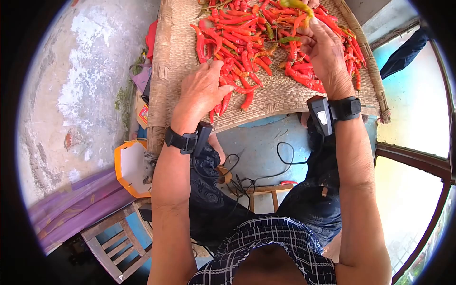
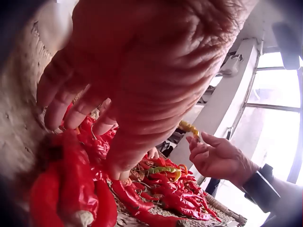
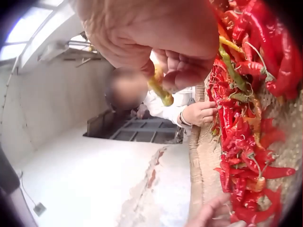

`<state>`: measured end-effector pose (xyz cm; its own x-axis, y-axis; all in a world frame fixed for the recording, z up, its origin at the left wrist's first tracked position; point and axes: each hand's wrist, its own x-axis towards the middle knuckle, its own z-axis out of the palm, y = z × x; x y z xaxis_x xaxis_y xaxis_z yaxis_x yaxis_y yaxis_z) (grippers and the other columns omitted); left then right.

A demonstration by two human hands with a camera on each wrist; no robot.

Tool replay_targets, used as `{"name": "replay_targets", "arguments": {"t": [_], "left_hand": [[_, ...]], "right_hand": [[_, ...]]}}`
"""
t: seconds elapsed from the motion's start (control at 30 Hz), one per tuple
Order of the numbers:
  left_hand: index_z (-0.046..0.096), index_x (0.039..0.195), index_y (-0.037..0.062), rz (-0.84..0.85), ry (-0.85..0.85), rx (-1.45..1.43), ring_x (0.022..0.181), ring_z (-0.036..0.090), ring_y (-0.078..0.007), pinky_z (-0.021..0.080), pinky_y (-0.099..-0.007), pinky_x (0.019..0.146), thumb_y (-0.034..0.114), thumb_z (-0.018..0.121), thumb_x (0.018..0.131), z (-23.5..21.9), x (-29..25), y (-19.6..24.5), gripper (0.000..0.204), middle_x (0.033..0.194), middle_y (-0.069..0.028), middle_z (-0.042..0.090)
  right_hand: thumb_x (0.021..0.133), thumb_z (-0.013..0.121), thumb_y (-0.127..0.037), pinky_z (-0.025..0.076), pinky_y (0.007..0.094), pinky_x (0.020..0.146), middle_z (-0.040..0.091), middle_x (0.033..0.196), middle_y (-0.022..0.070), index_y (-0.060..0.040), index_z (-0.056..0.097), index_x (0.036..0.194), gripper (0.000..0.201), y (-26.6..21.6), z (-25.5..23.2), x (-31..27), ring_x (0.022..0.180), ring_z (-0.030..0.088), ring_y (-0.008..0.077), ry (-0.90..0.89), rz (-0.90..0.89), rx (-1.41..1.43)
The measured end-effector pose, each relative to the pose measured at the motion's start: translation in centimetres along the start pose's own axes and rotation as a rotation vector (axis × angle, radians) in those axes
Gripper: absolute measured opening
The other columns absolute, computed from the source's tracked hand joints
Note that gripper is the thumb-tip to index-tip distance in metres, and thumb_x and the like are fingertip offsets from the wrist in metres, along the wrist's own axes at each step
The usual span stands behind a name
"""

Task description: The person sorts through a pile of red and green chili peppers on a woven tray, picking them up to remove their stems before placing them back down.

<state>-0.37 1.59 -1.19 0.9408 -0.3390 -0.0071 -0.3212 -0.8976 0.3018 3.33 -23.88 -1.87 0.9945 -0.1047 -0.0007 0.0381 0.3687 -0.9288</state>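
Note:
My right hand (image 1: 328,58) pinches a yellow-green chili pepper (image 1: 299,6) between thumb and fingers, raised over the heap of red chilies (image 1: 237,35). In the right wrist view the tip of that yellowish pepper (image 3: 163,93) sticks out below the fingers. At the near left edge of the heap, my left hand (image 1: 202,90) rests with spread, loosely bent fingers on red chilies. Seen from the left wrist, its fingers reach down among the peppers, with a few large red chilies (image 2: 78,198) close in front. A green chili (image 1: 289,39) lies near my right hand.
The chilies lie on a woven mat (image 1: 266,102) with a raised border. Across it, another person's hand (image 3: 201,113) touches the peppers. A wooden stool (image 1: 270,190) and black cables (image 1: 237,183) are below. Left stands a peeling wall (image 1: 80,85); right, a window (image 1: 413,95).

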Motion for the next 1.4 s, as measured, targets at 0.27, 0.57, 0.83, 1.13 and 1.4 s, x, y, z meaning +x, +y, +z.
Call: {"name": "replay_targets", "arguments": {"t": [0.27,0.57,0.83,1.13,1.4], "left_hand": [[0.053,0.102,0.0016,0.134,0.066,-0.302,0.085,0.060,-0.0378,0.049,-0.0408,0.073,0.008,0.065,0.076,1.7,0.9,-1.1,0.030,0.089,-0.0192,0.060],[0.053,0.106,0.0002,0.013,0.062,-0.867,0.083,0.056,-0.0076,0.047,-0.0224,0.072,0.006,0.059,0.087,1.9,1.9,0.2,0.021,0.093,-0.0024,0.059],[0.051,0.120,0.0007,0.133,0.026,-1.091,0.093,0.057,-0.0119,0.048,-0.0253,0.081,-0.001,0.050,0.088,2.0,1.9,0.5,0.031,0.103,-0.0072,0.059],[0.046,0.127,0.0060,-0.126,0.242,-1.137,0.087,0.059,-0.0132,0.050,-0.0266,0.079,0.002,0.051,0.090,0.6,1.9,0.2,0.037,0.103,-0.0095,0.061],[0.047,0.125,0.0017,-0.065,0.247,-1.218,0.097,0.060,-0.0139,0.047,-0.0260,0.084,0.005,0.055,0.090,0.8,2.0,0.9,0.037,0.103,-0.0112,0.064]], "right_hand": [[0.088,0.061,-0.021,0.045,0.0250,0.053,0.063,0.074,0.0034,-0.0020,0.065,0.095,0.020,3.6,2.9,-2.6,0.062,0.056,0.0108,-0.315,0.008,-0.584],[0.085,0.067,-0.021,0.051,0.0288,0.053,0.062,0.071,0.0056,0.0022,0.064,0.094,0.025,5.0,5.5,-4.2,0.065,0.058,0.0116,-0.567,0.206,-0.457],[0.091,0.058,-0.033,0.042,0.0191,0.049,0.059,0.068,-0.0016,-0.0045,0.063,0.084,0.030,5.6,4.8,-4.1,0.059,0.056,0.0048,-0.532,0.292,-0.480],[0.091,0.058,-0.027,0.044,0.0218,0.052,0.063,0.071,0.0026,-0.0056,0.060,0.088,0.022,1.9,1.5,-0.4,0.058,0.054,0.0065,-0.105,0.047,0.073],[0.089,0.061,-0.032,0.043,0.0223,0.053,0.061,0.075,0.0024,-0.0027,0.063,0.092,0.029,3.8,3.7,-3.5,0.062,0.052,0.0068,-0.217,0.134,-0.338]]}}
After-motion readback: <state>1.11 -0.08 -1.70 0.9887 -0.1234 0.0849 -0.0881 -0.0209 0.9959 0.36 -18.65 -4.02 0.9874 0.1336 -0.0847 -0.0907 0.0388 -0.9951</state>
